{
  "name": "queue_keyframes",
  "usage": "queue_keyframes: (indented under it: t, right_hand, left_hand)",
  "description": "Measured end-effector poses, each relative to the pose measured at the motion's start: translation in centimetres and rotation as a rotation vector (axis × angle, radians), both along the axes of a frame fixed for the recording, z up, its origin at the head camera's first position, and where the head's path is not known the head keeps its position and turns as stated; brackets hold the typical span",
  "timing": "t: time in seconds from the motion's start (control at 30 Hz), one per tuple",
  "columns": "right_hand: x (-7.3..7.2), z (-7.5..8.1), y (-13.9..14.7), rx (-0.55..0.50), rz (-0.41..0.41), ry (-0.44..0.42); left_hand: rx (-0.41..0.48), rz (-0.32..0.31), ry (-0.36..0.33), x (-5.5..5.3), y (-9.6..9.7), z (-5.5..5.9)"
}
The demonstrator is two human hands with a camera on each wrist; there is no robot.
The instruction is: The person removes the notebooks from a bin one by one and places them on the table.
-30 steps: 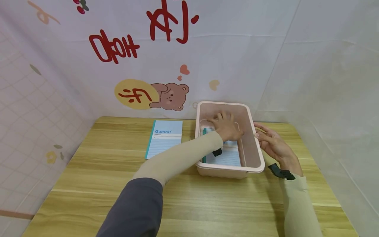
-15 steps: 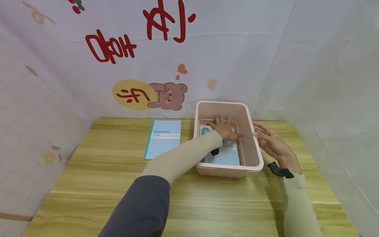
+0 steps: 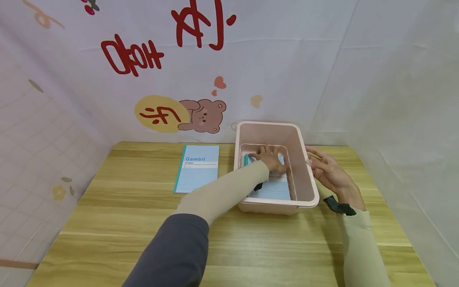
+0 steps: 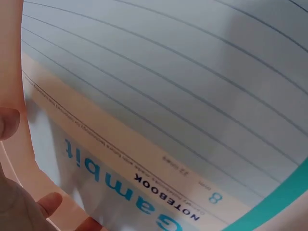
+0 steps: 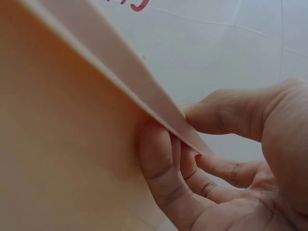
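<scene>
A pale pink plastic storage bin (image 3: 274,204) stands at the back right of the table. Inside it lies a light-blue Gambit notebook (image 3: 274,190) with a teal spine; the left wrist view shows its lined cover (image 4: 159,72) close up. My left hand (image 3: 269,160) reaches down into the bin, fingers spread over the top part of that notebook, which it partly hides. At the bin's right side, my right hand (image 3: 331,174) holds the rim; in the right wrist view the thumb lies along the rim (image 5: 166,103) while the other fingers tuck beneath it.
A second Gambit notebook (image 3: 197,169) lies on the wooden table (image 3: 143,227), left of the bin. A white printed cloth (image 3: 279,71) hangs behind the table, and pale cloth walls flank it on both sides.
My left hand has gone lower into the bin, down onto the notebook. The right hand has stayed at the rim. The whole head view has shifted slightly.
</scene>
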State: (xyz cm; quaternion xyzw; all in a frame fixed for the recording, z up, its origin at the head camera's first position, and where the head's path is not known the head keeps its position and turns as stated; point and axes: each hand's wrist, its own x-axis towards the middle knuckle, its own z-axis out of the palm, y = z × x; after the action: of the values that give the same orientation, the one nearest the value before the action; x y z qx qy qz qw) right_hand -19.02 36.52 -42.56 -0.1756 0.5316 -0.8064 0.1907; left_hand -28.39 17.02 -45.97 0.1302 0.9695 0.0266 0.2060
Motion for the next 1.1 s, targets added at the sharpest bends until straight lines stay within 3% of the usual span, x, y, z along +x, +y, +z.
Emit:
queue_keyframes:
  t: [0.3, 0.57, 0.9, 1.1]
  right_hand:
    - [0.0, -0.1, 0.0, -0.011, -0.003, -0.004]
    - [0.1, -0.1, -0.1, -0.025, 0.003, -0.004]
    - [0.1, -0.2, -0.1, -0.01, -0.013, -0.023]
    - [0.2, -0.1, -0.1, -0.01, -0.004, -0.019]
  left_hand:
    - [-0.033, 0.019, 0.041, 0.8, 0.4, 0.1]
    - [-0.036, -0.012, 0.085, 1.0, 0.0, -0.1]
    - [-0.07, -0.014, 0.189, 3.6, -1.1, 3.4]
    - [-0.105, 0.037, 0.255, 3.8, -0.8, 3.6]
